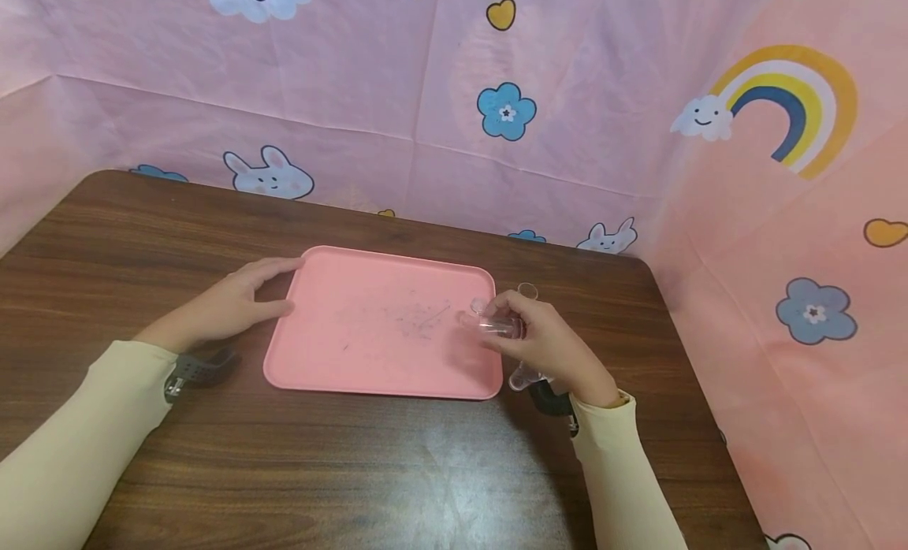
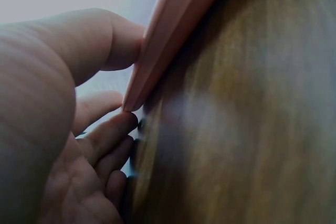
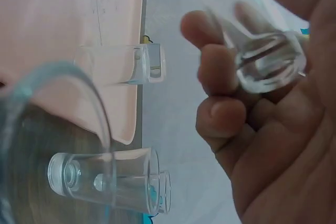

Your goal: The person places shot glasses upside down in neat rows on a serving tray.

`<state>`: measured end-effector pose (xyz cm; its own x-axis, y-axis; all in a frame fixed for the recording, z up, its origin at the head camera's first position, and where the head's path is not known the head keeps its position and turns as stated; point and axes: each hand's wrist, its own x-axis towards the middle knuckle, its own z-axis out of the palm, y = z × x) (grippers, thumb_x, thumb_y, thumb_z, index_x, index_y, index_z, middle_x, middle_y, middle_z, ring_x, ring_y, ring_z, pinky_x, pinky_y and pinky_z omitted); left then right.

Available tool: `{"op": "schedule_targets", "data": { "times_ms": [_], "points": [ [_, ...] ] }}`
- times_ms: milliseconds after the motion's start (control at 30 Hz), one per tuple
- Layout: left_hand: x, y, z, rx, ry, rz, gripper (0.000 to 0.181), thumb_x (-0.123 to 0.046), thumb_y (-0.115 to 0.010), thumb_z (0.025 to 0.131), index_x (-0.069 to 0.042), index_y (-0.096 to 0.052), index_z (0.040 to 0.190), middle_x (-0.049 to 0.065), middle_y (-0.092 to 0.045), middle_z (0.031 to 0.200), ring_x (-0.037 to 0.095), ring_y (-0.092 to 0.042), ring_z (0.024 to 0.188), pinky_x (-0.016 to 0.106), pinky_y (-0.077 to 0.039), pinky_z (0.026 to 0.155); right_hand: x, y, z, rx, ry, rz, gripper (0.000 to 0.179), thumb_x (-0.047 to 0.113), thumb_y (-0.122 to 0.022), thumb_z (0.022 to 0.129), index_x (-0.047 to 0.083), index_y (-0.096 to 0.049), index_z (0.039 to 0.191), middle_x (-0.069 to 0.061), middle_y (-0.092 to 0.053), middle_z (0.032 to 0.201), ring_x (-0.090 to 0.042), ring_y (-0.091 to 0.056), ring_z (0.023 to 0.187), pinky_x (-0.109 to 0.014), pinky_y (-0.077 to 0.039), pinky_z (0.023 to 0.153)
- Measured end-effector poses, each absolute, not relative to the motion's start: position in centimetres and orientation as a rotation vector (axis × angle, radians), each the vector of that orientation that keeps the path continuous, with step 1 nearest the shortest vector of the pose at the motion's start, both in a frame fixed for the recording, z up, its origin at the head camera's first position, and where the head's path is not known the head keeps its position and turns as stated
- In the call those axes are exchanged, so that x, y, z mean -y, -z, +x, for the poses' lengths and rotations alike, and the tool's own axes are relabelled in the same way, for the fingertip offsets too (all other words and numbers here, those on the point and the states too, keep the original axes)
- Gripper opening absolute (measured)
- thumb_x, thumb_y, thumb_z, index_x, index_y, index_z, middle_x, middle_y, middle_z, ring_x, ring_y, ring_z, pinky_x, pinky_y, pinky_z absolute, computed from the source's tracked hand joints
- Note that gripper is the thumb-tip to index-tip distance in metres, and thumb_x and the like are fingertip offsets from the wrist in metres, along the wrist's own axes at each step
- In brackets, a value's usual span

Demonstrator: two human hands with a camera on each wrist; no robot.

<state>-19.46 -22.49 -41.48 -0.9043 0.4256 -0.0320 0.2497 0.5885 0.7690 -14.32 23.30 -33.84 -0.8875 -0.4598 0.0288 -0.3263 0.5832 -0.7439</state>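
Note:
My left hand (image 1: 230, 304) rests its thumb and fingertips, spread apart, against the left edge of a pink tray (image 1: 355, 353). In the left wrist view the thumb (image 2: 118, 43) touches the tray's rim (image 2: 163, 35). Over the tray's right edge my right hand (image 1: 542, 337) grips a small clear glass (image 1: 500, 328). The right wrist view shows the thick base of this glass, with fingers curled round it. Another clear glass (image 3: 152, 64) stands upside down on the tray by its right edge, beside the held one.
An upright clear glass (image 3: 105, 177) stands on the wooden table (image 1: 397, 463) right of the tray. Another glass rim (image 3: 79, 72) looms close and blurred in the right wrist view. Patterned pink cloth (image 1: 397, 101) hangs behind the table and along its right side.

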Motion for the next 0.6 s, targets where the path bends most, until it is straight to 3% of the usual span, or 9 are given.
{"op": "schedule_targets", "data": {
  "times_ms": [67,233,333,467,600],
  "points": [
    [22.49,41.49,-19.44,-2.61,-1.21,0.564,0.072,-0.026,-0.071,0.099,-0.008,-0.036,0.16,0.026,-0.03,0.163,0.05,-0.021,0.151,0.074,-0.019,0.116,-23.41,33.93,-14.46,-2.715,1.072,-0.748,0.03,0.021,-0.085,0.089,0.015,-0.071,0.114,0.0,-0.066,0.093,-0.019,-0.059,0.078,-0.029,-0.053,0.065],
    [22.43,41.48,-19.39,-2.612,-1.203,0.559,0.073,-0.027,-0.071,0.099,-0.008,-0.036,0.16,0.026,-0.03,0.163,0.051,-0.02,0.151,0.076,-0.018,0.115,-23.88,34.11,-14.67,-2.743,0.97,-0.852,0.028,0.012,-0.08,0.092,0.011,-0.075,0.12,0.001,-0.069,0.101,-0.013,-0.058,0.081,-0.028,-0.052,0.069],
    [22.41,41.49,-19.35,-2.609,-1.197,0.552,0.075,-0.028,-0.072,0.099,-0.008,-0.034,0.161,0.026,-0.029,0.164,0.052,-0.019,0.152,0.077,-0.018,0.114,-24.1,34.11,-14.61,-2.741,0.963,-0.852,0.03,0.006,-0.074,0.094,0.01,-0.073,0.124,-0.004,-0.07,0.104,-0.014,-0.058,0.08,-0.028,-0.053,0.07],
    [22.39,41.48,-19.28,-2.603,-1.199,0.538,0.076,-0.029,-0.071,0.099,-0.01,-0.032,0.162,0.026,-0.028,0.164,0.052,-0.018,0.152,0.077,-0.018,0.114,-23.97,33.99,-14.27,-2.586,1.134,-0.692,0.032,0.003,-0.066,0.094,0.01,-0.067,0.126,-0.012,-0.065,0.107,-0.024,-0.064,0.077,-0.036,-0.061,0.057],
    [22.34,41.4,-19.25,-2.596,-1.207,0.528,0.077,-0.029,-0.071,0.099,-0.011,-0.03,0.163,0.025,-0.027,0.165,0.052,-0.017,0.152,0.077,-0.018,0.114,-23.75,33.98,-14.4,-2.607,1.14,-0.735,0.024,0.002,-0.068,0.092,0.009,-0.065,0.116,-0.008,-0.057,0.101,-0.023,-0.058,0.087,-0.036,-0.06,0.06]
  ]
}}
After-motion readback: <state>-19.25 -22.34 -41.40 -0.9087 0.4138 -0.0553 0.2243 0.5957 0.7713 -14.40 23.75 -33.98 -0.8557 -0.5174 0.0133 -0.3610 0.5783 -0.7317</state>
